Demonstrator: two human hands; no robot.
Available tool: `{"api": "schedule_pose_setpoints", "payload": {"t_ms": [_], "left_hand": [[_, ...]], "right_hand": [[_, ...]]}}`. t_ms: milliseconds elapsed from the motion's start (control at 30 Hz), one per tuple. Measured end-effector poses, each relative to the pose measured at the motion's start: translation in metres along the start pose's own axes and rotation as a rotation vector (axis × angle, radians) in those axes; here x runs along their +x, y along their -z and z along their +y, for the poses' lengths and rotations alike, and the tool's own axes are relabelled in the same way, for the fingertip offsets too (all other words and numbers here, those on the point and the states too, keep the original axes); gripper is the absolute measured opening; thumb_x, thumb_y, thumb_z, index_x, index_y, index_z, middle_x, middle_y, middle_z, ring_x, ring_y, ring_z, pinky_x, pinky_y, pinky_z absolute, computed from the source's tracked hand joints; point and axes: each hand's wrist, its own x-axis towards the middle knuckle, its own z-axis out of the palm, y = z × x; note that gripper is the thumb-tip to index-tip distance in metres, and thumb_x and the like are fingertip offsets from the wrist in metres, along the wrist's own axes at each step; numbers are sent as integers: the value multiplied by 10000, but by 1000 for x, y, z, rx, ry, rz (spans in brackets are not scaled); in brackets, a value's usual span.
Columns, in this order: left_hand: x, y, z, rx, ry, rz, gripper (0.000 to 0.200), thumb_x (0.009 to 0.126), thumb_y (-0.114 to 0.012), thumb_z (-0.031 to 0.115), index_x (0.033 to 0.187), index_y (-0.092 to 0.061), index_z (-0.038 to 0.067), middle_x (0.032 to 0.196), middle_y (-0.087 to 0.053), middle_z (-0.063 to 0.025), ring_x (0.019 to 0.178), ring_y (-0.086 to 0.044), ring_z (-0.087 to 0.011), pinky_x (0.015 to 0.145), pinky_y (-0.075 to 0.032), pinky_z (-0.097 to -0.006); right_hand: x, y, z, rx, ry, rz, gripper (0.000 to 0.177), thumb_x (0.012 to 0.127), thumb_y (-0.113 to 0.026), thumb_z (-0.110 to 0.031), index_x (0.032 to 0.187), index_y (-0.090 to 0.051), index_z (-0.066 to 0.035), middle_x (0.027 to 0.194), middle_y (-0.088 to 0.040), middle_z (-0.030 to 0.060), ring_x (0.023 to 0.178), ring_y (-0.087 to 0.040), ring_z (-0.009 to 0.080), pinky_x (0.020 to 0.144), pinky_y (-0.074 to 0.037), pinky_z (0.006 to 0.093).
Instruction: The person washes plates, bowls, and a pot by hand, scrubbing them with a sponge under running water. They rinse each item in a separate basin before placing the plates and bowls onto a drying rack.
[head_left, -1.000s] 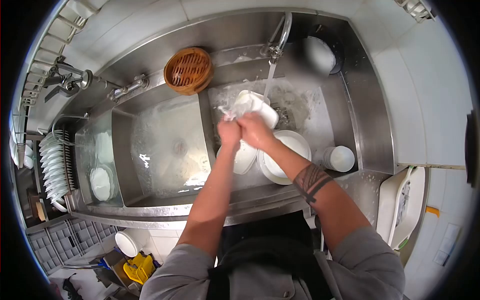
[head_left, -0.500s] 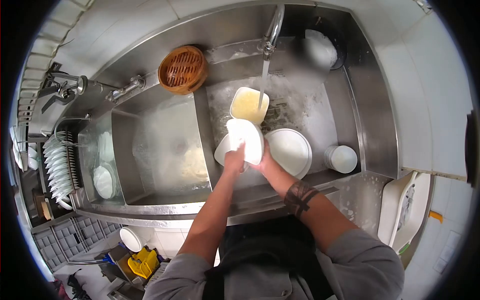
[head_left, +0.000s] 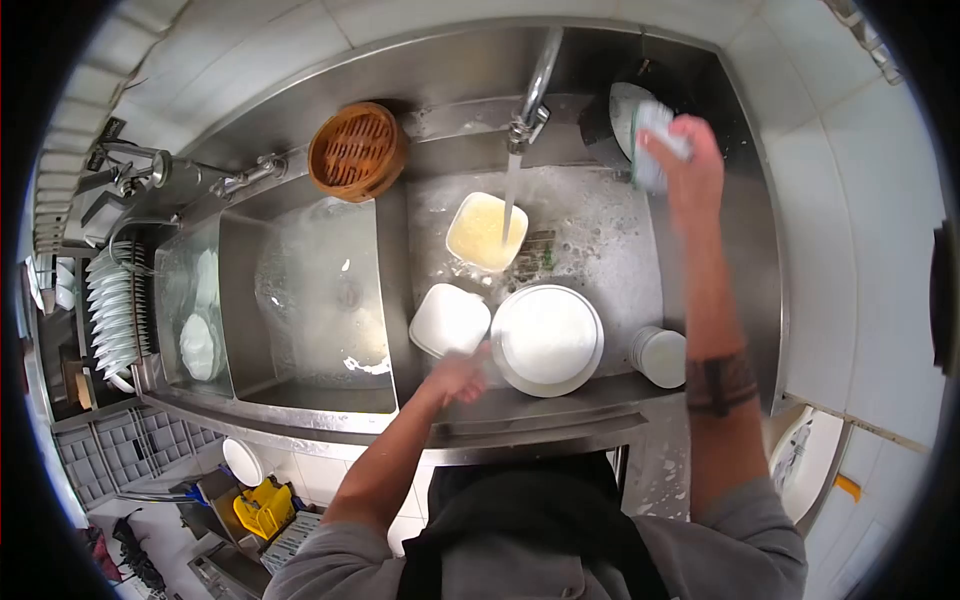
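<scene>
Hard to make out: the pale wad in the right hand is blurred; cloth or sponge, I cannot tell. The dark vessel behind it, at the sink's far right corner, is partly covered by the hand.
Right hand: raised over the far right corner of the steel sink, fingers closed round the pale wad.
Left hand: left hand low at the near rim of the right basin, fingertips touching the near corner of the square dish. The grip is hidden, so I cannot tell if it clasps the dish.
Square dish: white, glossy, rounded corners, flat in the right basin, just beside the round plates.
Round plates: white, smooth, stacked, with only the top face visible.
Tub: a squarish white tub of cloudy yellowish water under the running tap.
Basin floor: brushed steel flecked with suds.
Small bowls: white stack on its side at the near right corner.
Steamer: round woven bamboo steamer on the far ledge.
</scene>
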Motion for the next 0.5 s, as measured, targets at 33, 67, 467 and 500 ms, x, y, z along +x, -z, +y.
{"api": "schedule_pose_setpoints", "payload": {"t_ms": [33, 67, 467, 500], "left_hand": [[21, 2, 22, 239, -285, 253, 659, 990, -557, 635, 1023, -706, -6, 757, -699, -164, 707, -690, -318, 719, -573, -427], [42, 4, 43, 529, -488, 595, 569, 949, -686, 548, 1048, -714, -12, 783, -703, -178, 812, -708, -378, 811, -575, -462], [90, 46, 250, 806, -44, 611, 1206, 701, -792, 700, 1680, -235, 268, 1745, -119, -185, 1586, -176, -425, 1156, -325, -708], [106, 59, 247, 810, -49, 611, 1206, 701, -792, 700, 1680, -235, 268, 1745, -119, -185, 1586, -176, -425, 1156, -325, -708]], "right_hand": [[27, 4, 1, -327, 115, 49, 500, 809, -865, -273, 1180, -622, -44, 1032, -704, 113, 1012, -694, 248, 903, -560, 393], [47, 2, 2, -330, 113, 41, 500, 809, -865, -273, 1180, -622, -44, 1032, -704, 113, 1012, -694, 248, 903, -560, 393], [90, -13, 43, -839, -161, -336, 504, 851, -602, -203, 1328, -655, -50, 1226, -718, 234, 1109, -706, 395, 985, -548, 420], [77, -2, 41, -587, -72, -248, 442, 856, -615, -179, 1272, -693, -51, 1177, -732, 219, 1090, -715, 374, 955, -554, 416]]}}
